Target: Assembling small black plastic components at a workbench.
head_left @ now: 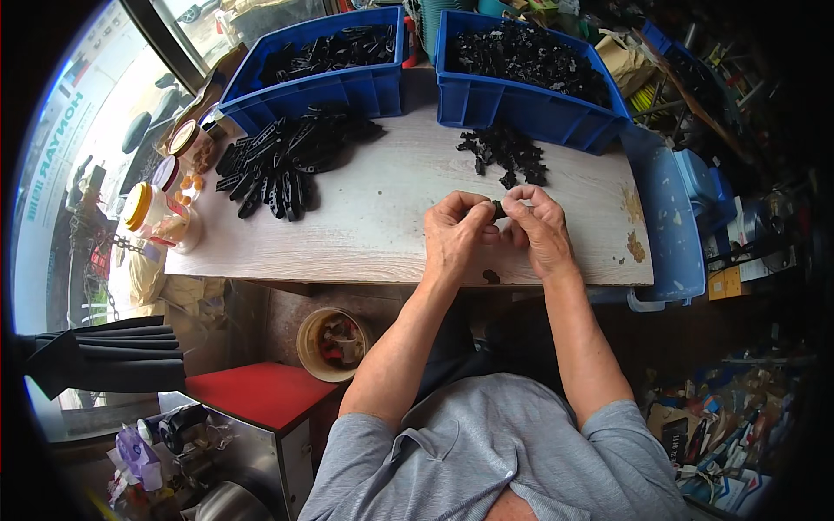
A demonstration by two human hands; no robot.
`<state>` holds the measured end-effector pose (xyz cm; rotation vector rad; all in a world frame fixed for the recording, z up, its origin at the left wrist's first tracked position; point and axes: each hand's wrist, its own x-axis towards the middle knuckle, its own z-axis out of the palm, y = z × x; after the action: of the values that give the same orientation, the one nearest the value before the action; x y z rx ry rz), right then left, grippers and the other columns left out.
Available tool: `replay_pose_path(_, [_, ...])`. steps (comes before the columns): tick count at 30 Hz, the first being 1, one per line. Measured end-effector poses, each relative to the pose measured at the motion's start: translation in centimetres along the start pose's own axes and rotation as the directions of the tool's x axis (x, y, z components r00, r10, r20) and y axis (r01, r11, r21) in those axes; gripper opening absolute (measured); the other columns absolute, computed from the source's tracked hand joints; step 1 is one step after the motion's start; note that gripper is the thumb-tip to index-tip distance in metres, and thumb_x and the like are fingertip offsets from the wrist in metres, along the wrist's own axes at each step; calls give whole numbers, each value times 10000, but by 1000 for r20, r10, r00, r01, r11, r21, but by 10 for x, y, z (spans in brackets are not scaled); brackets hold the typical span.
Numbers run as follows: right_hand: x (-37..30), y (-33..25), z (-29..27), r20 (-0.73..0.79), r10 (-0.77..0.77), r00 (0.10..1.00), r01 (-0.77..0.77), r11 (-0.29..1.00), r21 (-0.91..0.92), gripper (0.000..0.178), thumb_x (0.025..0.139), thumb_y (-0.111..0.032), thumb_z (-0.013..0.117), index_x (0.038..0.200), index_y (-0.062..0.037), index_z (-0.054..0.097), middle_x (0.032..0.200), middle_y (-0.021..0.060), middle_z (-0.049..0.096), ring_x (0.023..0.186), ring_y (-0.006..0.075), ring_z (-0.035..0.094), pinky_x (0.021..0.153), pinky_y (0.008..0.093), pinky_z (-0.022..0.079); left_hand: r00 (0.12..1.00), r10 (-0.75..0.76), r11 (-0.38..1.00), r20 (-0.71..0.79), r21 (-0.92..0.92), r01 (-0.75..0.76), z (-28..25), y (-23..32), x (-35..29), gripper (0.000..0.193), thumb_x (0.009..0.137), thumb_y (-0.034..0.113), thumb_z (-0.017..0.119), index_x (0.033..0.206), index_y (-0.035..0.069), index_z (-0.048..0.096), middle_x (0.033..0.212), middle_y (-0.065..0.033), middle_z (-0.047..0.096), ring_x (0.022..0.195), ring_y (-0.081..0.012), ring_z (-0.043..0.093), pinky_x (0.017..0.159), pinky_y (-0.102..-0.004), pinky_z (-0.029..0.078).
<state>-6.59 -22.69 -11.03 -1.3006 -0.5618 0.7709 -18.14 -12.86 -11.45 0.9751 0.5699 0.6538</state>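
My left hand (455,227) and my right hand (540,229) meet over the near edge of the table (373,217), fingers closed in a pinch. Between the fingertips of both shows a small black part (498,209); its shape is mostly hidden by the fingers. Just beyond the hands lies a heap of small, jagged black parts (507,154). Farther left spreads a pile of long black strip-shaped parts (291,161), some with light markings along them.
Behind the piles stand two blue bins, the left bin (313,94) with long black parts, the right bin (530,111) with small ones. Lidded jars (165,217) line the left edge. A blue tub (673,234) hugs the right side; a bucket (306,347) stands below.
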Motion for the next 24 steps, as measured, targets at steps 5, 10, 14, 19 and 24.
replay_pose_path(5, [1,-3,3,-21,49,999,-50,996,-72,249,862,-195,745,1061,-88,641,673,-6,610,518,47,492,491,199,364,996,-26,1000,82,-9,27,-6,4,1,164,884,64,665,1005,-44,634,798,-87,678,663,-136,652,642,-252,548])
replay_pose_path(10, [0,5,0,0,-61,998,61,998,26,177,852,-171,768,980,-82,687,677,-22,624,516,37,489,490,183,351,971,50,998,235,-35,-43,-15,-3,3,247,857,23,676,1079,-65,609,787,-72,668,686,-108,643,655,-235,530])
replay_pose_path(14, [1,8,-2,-4,-58,998,58,998,31,150,863,-183,761,961,-98,686,615,-60,561,505,35,441,553,198,383,977,35,999,209,-1,-35,-14,-5,4,253,853,-1,665,1093,-65,616,809,-73,677,705,-112,649,662,-232,528])
replay_pose_path(19, [2,13,-6,-27,-63,998,64,996,54,152,863,-198,767,955,-105,690,591,-68,534,508,41,433,599,226,409,980,10,997,199,77,-25,-13,-3,5,258,848,-6,661,1096,-63,621,826,-76,685,720,-113,652,669,-230,527])
replay_pose_path(24, [2,10,-6,-14,-56,998,56,998,30,153,864,-209,769,949,-106,694,603,-71,545,512,36,435,592,219,403,979,20,989,204,141,-49,-13,-4,5,237,864,27,671,1091,-38,647,834,-72,697,728,-104,652,708,-231,532])
